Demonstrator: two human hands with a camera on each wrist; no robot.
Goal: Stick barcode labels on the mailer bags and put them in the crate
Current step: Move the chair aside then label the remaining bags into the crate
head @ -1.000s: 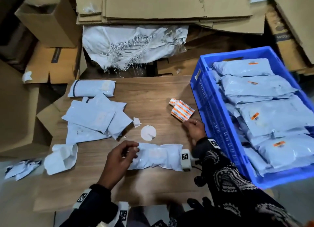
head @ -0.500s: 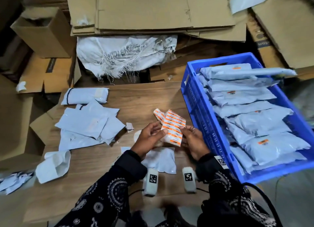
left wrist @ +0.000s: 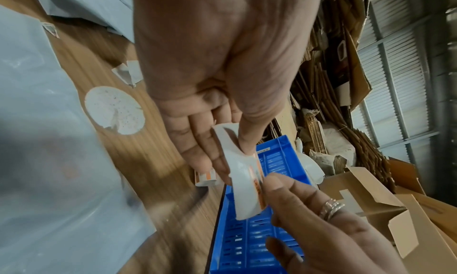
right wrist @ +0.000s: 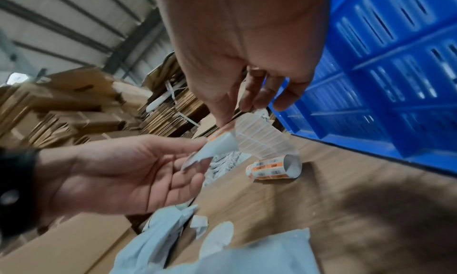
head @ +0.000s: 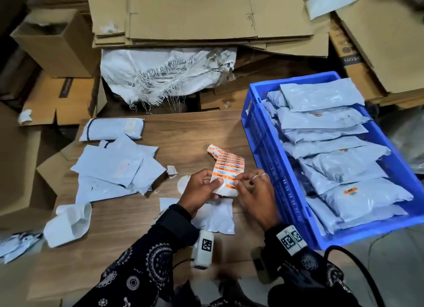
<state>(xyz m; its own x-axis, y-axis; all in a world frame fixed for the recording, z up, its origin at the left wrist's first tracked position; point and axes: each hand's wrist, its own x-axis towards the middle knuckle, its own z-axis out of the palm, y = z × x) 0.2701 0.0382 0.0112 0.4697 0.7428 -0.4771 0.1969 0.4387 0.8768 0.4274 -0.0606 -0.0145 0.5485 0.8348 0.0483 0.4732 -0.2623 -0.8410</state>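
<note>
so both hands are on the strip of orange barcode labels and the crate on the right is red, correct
Not quite: the crate is blue, not red, as the head view shows. The rest holds: the left hand grips the strip of orange barcode labels and the right hand pinches its edge, above a mailer bag on the table.

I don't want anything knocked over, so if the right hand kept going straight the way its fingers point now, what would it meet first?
The right hand points left, its fingertips already at the label strip. Going on, it would probably meet the left hand holding the strip, though depth is unclear.
</note>
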